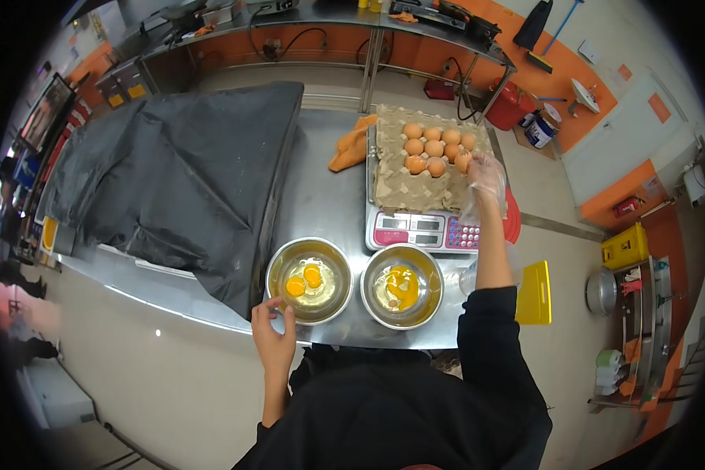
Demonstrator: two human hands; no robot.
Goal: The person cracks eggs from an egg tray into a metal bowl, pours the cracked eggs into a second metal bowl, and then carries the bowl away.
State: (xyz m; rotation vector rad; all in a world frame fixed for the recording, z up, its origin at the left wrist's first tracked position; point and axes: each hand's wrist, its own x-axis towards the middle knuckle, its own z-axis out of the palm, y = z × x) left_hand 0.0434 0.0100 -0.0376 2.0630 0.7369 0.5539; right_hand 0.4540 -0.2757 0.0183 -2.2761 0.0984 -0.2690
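Two metal mixing bowls stand near the table's front edge. The left bowl [340, 304] holds two whole yolks [312, 276] in clear egg white. In the right bowl [433, 307] lies broken yolk [402, 287] with egg white. My left hand [272, 335] is at the left bowl's lower-left rim, thumb and fingers apart. Wearing a clear plastic glove, my right hand [484, 176] has its fingers closed around an egg [463, 161] at the right side of the cardboard egg tray [399, 193]. Several brown eggs [432, 148] sit in the tray.
The tray rests on a digital scale [426, 225]. An orange cloth [349, 149] lies beside it. A black cover [172, 172] drapes a large object at left. Right of the scale are a red round item [512, 218] and a yellow board [535, 293].
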